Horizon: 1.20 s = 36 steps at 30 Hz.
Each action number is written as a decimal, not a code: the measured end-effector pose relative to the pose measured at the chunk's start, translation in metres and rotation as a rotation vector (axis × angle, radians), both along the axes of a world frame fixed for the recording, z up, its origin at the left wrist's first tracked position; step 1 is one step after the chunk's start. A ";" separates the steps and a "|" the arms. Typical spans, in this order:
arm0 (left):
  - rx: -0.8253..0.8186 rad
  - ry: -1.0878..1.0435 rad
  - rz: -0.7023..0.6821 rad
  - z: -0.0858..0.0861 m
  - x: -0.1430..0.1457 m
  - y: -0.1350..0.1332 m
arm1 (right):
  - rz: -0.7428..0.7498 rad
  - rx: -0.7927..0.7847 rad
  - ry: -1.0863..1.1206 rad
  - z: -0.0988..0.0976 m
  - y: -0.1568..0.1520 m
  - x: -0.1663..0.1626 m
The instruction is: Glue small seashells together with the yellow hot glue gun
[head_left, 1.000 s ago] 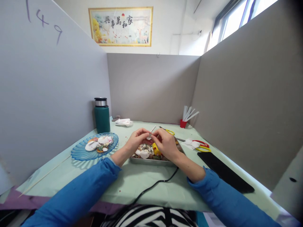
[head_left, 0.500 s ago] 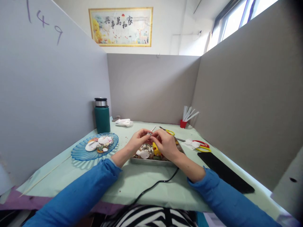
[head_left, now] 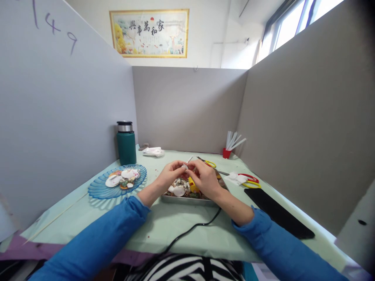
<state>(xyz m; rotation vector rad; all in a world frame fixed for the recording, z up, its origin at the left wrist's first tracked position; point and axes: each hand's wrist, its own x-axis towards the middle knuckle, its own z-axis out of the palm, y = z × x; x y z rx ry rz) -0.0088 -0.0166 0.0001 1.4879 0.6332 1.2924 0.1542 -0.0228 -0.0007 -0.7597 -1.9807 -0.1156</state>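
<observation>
My left hand (head_left: 169, 174) and my right hand (head_left: 205, 177) meet above a metal tray (head_left: 187, 199) filled with several seashells. Both hands pinch one small pale shell (head_left: 185, 166) between their fingertips, fingers curled. A yellow tool (head_left: 191, 184) lies in the tray under my right hand, and a black cord (head_left: 187, 231) runs from it toward me. Left of the tray, a blue glass plate (head_left: 99, 190) holds several more shells.
A green flask (head_left: 126, 143) stands at the back left with a white cloth (head_left: 152, 151) beside it. Yellow scissors (head_left: 209, 162), red-and-yellow scissors (head_left: 249, 180), a red cup of white sticks (head_left: 227, 152) and a black phone (head_left: 278, 213) lie right. A thin wooden stick (head_left: 52, 220) lies left. Partition walls enclose the table.
The hands have sunk slightly toward the tray and the shell between the fingertips has turned a little. Nothing else has moved.
</observation>
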 end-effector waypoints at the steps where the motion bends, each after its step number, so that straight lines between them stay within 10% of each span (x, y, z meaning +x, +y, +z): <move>1: -0.003 -0.004 -0.008 0.000 0.000 0.000 | 0.004 -0.002 -0.003 0.000 0.000 0.000; 36: -0.097 -0.122 -0.060 0.002 -0.002 -0.001 | -0.131 0.159 -0.149 0.000 -0.003 0.003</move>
